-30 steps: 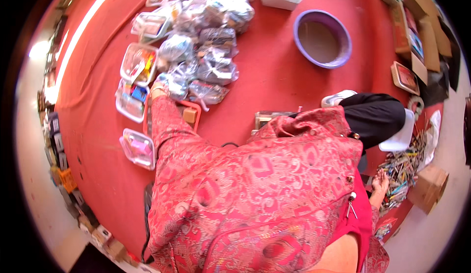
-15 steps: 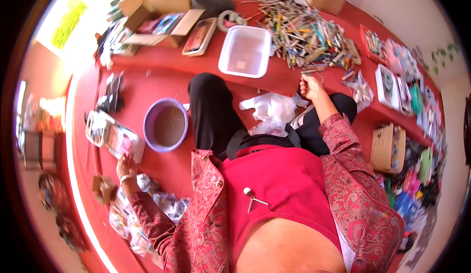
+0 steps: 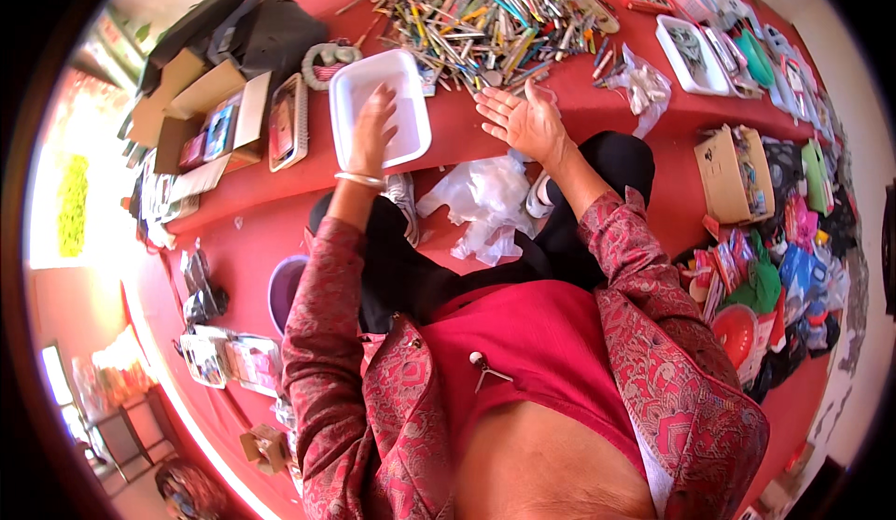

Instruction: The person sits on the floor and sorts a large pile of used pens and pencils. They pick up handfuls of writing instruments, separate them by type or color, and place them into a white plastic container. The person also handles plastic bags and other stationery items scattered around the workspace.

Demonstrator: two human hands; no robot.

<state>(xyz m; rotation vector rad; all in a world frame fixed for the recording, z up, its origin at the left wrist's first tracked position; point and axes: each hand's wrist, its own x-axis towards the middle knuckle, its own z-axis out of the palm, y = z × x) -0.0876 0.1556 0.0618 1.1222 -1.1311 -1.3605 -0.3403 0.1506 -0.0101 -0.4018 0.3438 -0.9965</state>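
The left hand is over the white tub, on the red ledge in front of the knees. Its fingers look straight and hold nothing that I can see. That hand is a bit blurry, so I can't tell if it touches the tub. The right hand is turned up, with its fingers spread wide and nothing in them. It is just in front of the big heap of pens, which lies right beside the tub. A thin plastic bag is down between the feet.

To work well here, I think both hands should stay loose and slow. The left wrist should keep off the tub's rim so it won't tip. Pens this tangled may roll, so soft fingers at the near edge, with just a few at once, should be safest.
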